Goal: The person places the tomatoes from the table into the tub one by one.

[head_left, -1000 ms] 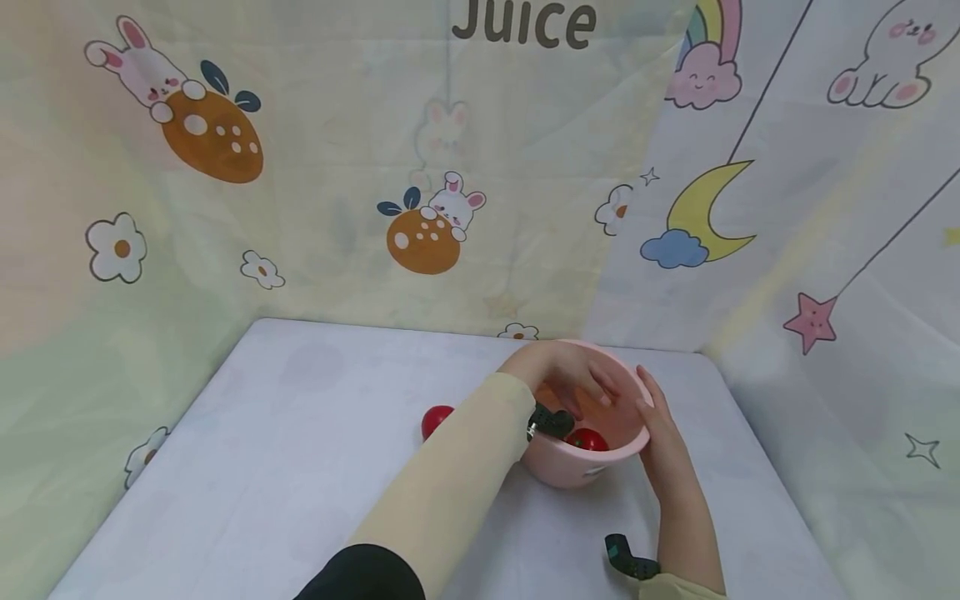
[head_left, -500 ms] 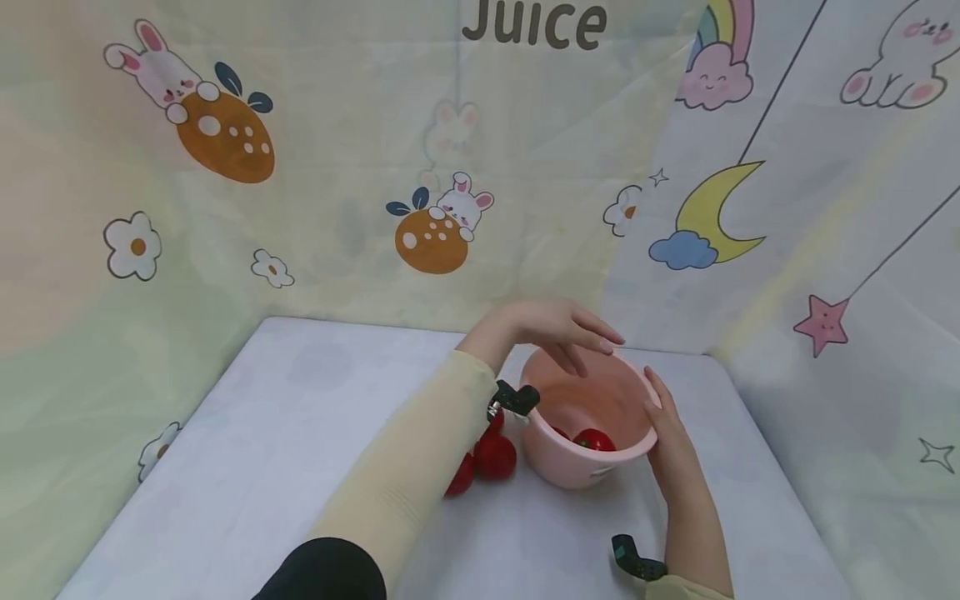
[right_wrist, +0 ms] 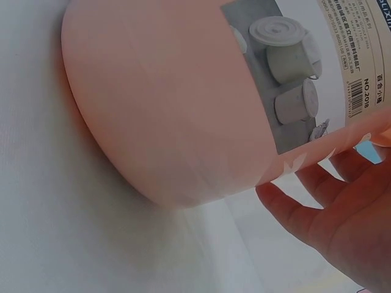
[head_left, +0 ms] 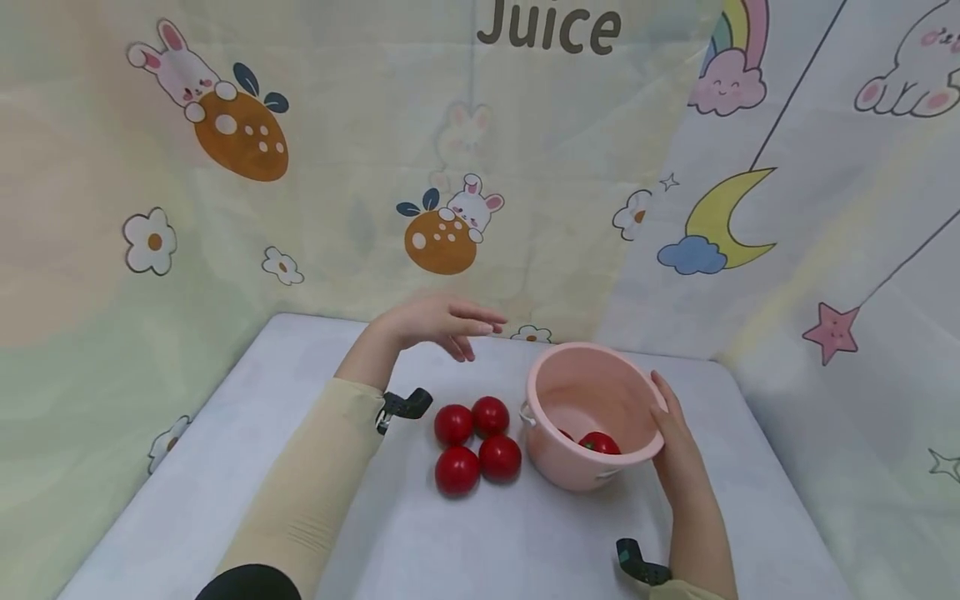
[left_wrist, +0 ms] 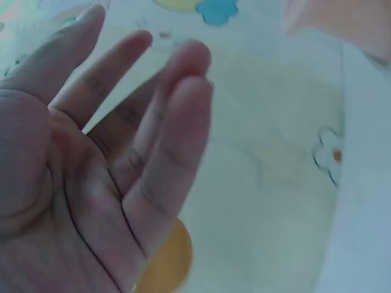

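My left hand (head_left: 442,323) hovers above the far side of the table, palm down and holding nothing; in the left wrist view its fingers (left_wrist: 165,146) are loosely bent and apart. Below and nearer stand several red tomatoes (head_left: 456,471) in a tight cluster. To their right is a pink bucket (head_left: 566,462), tilted slightly toward me, with a red tomato (head_left: 599,442) and part of another at its bottom. My right hand (head_left: 675,429) grips the bucket's right side, thumb at the rim, while its fingers (right_wrist: 293,210) lie along the outer wall.
The white table (head_left: 247,467) ends at a printed cloth backdrop (head_left: 337,167) behind and at both sides. A printed label (right_wrist: 324,55) is stuck on the bucket's wall. A white handle joint (head_left: 527,414) shows on the bucket's left.
My left hand has come out of the bucket and moved left past the tomatoes, uncovering them. The right hand stays on the bucket, and the view has shifted slightly left.
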Demonstrator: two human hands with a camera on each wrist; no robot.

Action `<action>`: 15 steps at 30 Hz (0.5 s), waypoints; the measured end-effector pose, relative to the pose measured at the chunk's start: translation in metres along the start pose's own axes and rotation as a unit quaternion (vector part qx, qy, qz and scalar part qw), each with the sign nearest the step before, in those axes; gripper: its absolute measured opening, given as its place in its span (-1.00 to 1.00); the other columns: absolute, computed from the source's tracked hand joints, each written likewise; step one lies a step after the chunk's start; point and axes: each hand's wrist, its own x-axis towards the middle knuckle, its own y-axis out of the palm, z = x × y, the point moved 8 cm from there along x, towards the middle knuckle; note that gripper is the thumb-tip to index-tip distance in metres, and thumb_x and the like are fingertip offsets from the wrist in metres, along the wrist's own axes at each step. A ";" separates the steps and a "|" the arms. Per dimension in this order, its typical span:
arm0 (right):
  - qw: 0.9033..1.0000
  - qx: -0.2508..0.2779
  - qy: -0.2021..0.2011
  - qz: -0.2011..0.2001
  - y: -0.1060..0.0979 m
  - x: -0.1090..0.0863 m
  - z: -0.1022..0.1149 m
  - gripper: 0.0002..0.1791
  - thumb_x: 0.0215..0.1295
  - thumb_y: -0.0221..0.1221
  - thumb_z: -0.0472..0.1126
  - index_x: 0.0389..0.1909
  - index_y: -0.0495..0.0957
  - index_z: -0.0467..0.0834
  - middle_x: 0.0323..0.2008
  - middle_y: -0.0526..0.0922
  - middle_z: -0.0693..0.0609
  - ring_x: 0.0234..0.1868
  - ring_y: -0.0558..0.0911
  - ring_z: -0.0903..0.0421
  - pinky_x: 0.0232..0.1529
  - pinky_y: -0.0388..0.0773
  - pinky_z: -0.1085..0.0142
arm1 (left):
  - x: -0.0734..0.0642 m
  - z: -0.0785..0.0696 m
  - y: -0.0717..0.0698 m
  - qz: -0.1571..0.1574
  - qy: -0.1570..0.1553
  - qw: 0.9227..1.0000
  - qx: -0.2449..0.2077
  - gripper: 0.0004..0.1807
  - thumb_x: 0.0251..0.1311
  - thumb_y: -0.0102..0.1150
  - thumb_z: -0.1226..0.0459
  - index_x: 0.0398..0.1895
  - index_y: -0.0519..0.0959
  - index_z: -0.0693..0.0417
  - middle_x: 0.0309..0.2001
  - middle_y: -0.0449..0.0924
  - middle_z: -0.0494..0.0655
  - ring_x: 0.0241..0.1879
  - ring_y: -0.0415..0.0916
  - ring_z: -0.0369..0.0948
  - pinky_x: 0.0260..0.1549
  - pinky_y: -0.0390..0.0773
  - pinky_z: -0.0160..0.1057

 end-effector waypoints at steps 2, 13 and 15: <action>1.000 -0.001 -0.001 -0.001 0.000 0.000 -0.001 -0.33 0.44 -0.13 0.33 0.46 -0.21 0.62 0.58 -0.14 0.30 0.61 -0.08 -0.03 0.45 0.13 -0.20 | -0.011 0.030 0.000 -0.016 -0.023 1.000 0.005 -0.60 0.29 0.17 -0.10 0.19 0.55 -0.50 0.16 0.59 -0.28 -0.15 0.72 -0.03 -0.15 0.72 -0.12; 1.000 -0.012 -0.008 -0.003 0.002 -0.002 0.000 -0.33 0.45 -0.14 0.32 0.46 -0.22 0.62 0.58 -0.11 0.31 0.59 -0.02 -0.03 0.42 0.19 -0.15 | -0.052 0.156 0.030 -0.059 -0.107 0.990 -0.068 -0.42 0.22 0.22 -0.15 0.32 0.48 -0.35 0.30 0.48 -0.15 -0.17 0.70 -0.01 -0.17 0.70 -0.17; 1.000 -0.013 -0.011 -0.005 0.003 -0.002 0.000 -0.34 0.45 -0.14 0.31 0.46 -0.22 0.62 0.57 -0.10 0.31 0.59 0.00 -0.03 0.42 0.20 -0.14 | -0.055 0.166 0.038 -0.058 -0.108 0.990 -0.075 -0.38 0.23 0.22 -0.14 0.36 0.43 -0.32 0.31 0.46 -0.17 -0.19 0.70 -0.05 -0.17 0.70 -0.17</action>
